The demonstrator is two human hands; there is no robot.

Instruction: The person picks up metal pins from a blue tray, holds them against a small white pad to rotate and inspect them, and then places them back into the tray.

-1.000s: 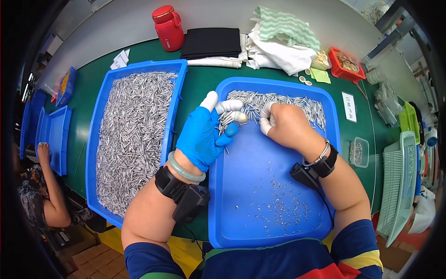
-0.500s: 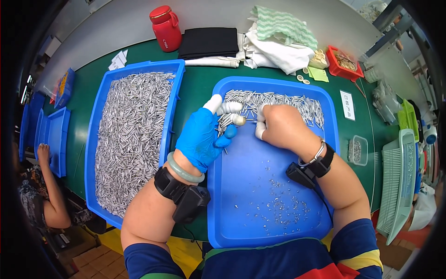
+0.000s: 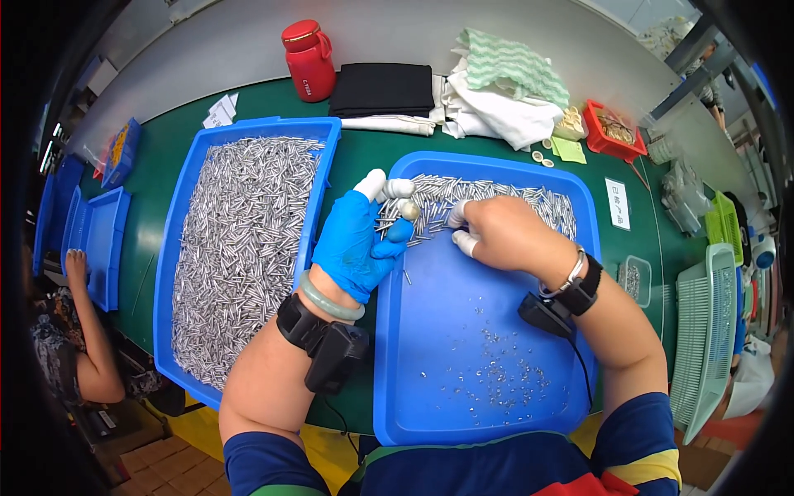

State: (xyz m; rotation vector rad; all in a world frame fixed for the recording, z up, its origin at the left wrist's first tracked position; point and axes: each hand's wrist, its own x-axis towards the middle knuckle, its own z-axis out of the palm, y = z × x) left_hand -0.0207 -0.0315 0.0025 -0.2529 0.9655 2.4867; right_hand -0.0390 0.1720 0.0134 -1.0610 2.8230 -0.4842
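Note:
My left hand (image 3: 356, 244), in a blue glove with white covers on some fingertips, is curled round a few small silver metal pins (image 3: 385, 220). It is over the left rim of the right-hand blue tray (image 3: 382, 355). My right hand (image 3: 504, 236), bare but for white covers on thumb and forefinger, is bent beside a heap of the same pins (image 3: 538, 198) along the tray's far side. Its fingers are closed, and what they hold, if anything, is hidden. A single loose pin (image 3: 407, 277) lies below my left hand. Tiny shiny bits (image 3: 504, 372) are scattered over the tray's nearer part.
A second blue tray (image 3: 168, 306) full of pins stands at left. Behind are a red flask (image 3: 309, 62), folded black cloth (image 3: 380, 89) and white cloths (image 3: 496, 116). At right are a red box (image 3: 616, 145), a small clear tub (image 3: 635, 281) and green baskets (image 3: 703, 331). Another person's hand (image 3: 76, 269) shows far left.
The pin that stuck out between my hands is out of sight, and fewer pins show in my left hand. My hands are slightly lower on the tray. The whole view has shifted a little.

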